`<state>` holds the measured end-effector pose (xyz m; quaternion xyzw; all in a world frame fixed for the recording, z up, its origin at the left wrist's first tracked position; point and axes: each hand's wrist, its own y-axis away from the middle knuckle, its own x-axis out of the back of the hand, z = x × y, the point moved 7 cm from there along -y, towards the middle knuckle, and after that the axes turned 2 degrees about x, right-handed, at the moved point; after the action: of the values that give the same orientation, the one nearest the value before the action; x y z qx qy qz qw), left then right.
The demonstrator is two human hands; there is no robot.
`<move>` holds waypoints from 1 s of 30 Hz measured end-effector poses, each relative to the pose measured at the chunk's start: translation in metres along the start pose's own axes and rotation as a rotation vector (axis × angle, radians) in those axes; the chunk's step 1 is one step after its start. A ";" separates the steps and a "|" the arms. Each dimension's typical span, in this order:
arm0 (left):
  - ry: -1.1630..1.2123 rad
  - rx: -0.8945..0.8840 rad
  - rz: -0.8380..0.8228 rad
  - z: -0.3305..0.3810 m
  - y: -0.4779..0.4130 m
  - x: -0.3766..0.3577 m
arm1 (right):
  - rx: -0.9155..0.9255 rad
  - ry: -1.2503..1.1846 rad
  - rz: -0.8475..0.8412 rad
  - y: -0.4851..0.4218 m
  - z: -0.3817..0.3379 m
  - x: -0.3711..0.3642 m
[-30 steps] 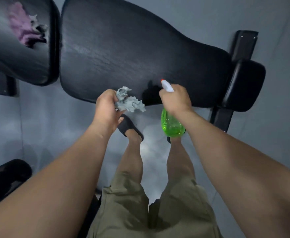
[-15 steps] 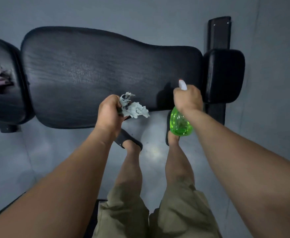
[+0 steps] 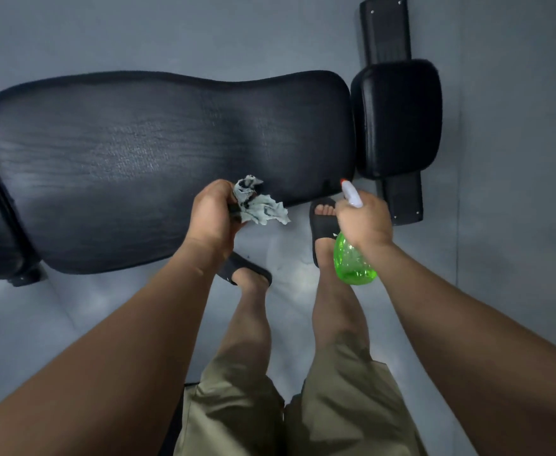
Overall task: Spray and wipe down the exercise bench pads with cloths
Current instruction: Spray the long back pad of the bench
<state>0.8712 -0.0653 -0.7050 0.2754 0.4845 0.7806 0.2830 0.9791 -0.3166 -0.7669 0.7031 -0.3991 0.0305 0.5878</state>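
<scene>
While person stands at long bench pad (image 3: 138, 153), both hands are full.
L hand (image 3: 212, 213) fingers curl round crumpled grey cloth (image 3: 260, 205) at pad's near edge; R hand (image 3: 365, 222) fingers wrap neck of green spray bottle (image 3: 352, 263), near pad's right end.

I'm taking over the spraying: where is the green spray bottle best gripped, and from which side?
Grip the spray bottle just under its white trigger head, from behind the nozzle, as the right hand does; the green body bulges wider below.
</scene>
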 end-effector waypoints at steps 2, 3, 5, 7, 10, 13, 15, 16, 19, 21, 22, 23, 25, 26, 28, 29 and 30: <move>-0.015 0.010 -0.012 -0.002 0.000 -0.011 | -0.007 -0.043 -0.010 -0.005 0.013 0.010; -0.028 0.020 -0.021 -0.004 0.001 -0.018 | -0.019 -0.052 0.001 -0.008 0.021 0.016; -0.063 0.046 -0.045 -0.009 0.000 -0.038 | -0.062 -0.081 0.047 -0.018 0.039 0.035; -0.097 0.062 -0.074 -0.012 0.000 -0.057 | -0.090 -0.112 0.080 -0.029 0.046 0.053; -0.152 0.067 -0.096 -0.015 -0.003 -0.091 | -0.070 -0.130 0.140 -0.062 0.037 0.089; -0.169 0.057 -0.113 -0.011 -0.004 -0.115 | -0.011 -0.097 0.176 -0.091 0.013 0.114; -0.178 0.045 -0.130 -0.009 -0.004 -0.131 | -0.018 -0.099 0.215 -0.102 0.010 0.127; -0.188 0.036 -0.140 -0.007 -0.003 -0.138 | -0.033 -0.119 0.230 -0.105 0.014 0.130; -0.214 0.020 -0.149 -0.005 0.000 -0.156 | -0.072 -0.186 0.195 -0.104 0.033 0.127; -0.217 0.026 -0.148 -0.007 0.003 -0.165 | -0.063 -0.152 0.135 -0.097 0.048 0.117; -0.220 0.033 -0.145 -0.010 0.004 -0.169 | -0.059 -0.123 0.100 -0.093 0.055 0.111; -0.229 0.041 -0.140 -0.013 0.004 -0.173 | -0.070 -0.103 0.070 -0.089 0.064 0.106; -0.261 0.059 -0.140 -0.018 0.004 -0.178 | -0.106 -0.089 0.053 -0.083 0.079 0.099; -0.281 0.072 -0.147 -0.023 0.005 -0.182 | -0.131 -0.101 0.066 -0.081 0.089 0.098; -0.325 0.089 -0.149 -0.030 0.007 -0.186 | -0.167 -0.145 0.109 -0.079 0.103 0.098; -0.343 0.094 -0.147 -0.034 0.008 -0.189 | -0.172 -0.168 0.123 -0.079 0.108 0.099; -0.355 0.094 -0.143 -0.036 0.009 -0.190 | -0.153 -0.185 0.129 -0.080 0.109 0.100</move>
<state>0.9749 -0.2249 -0.7400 0.3867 0.4811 0.6742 0.4055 1.0486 -0.4626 -0.8133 0.6290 -0.4970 -0.0275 0.5971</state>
